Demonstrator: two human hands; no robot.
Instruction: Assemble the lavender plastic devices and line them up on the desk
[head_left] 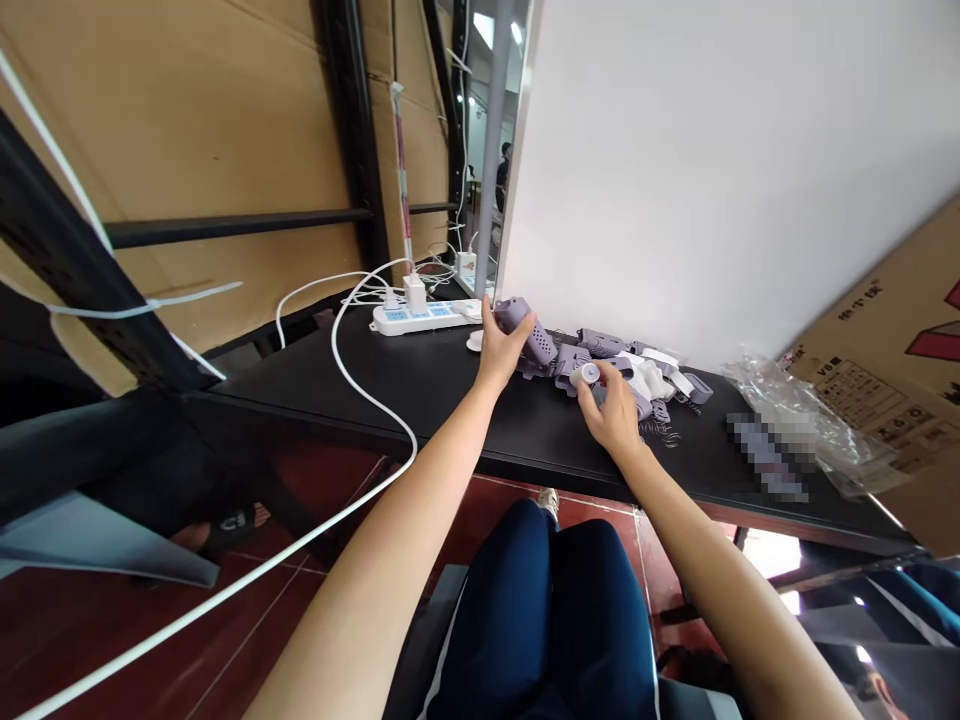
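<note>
My left hand (500, 350) is closed around a purple plastic casing (538, 342) with rows of small holes, raised and tilted above the black table (420, 400). Between the thumb and fingers of my right hand (616, 415) is a small white round plastic piece (587, 374), its flat end facing up. Behind and beside both hands lies a pile of similar purple parts (596, 343) mixed with white plastic parts (658, 380). Thin metal springs (660, 432) rest near the table's front edge, just right of my right hand.
A white power strip (397, 322) with plugs sits left of my left hand, and a long white cable (382, 408) droops over the table edge. To the right are a clear plastic bag (787, 405), a pixelated object (766, 455) and a cardboard box (885, 370). A white panel (712, 170) stands behind.
</note>
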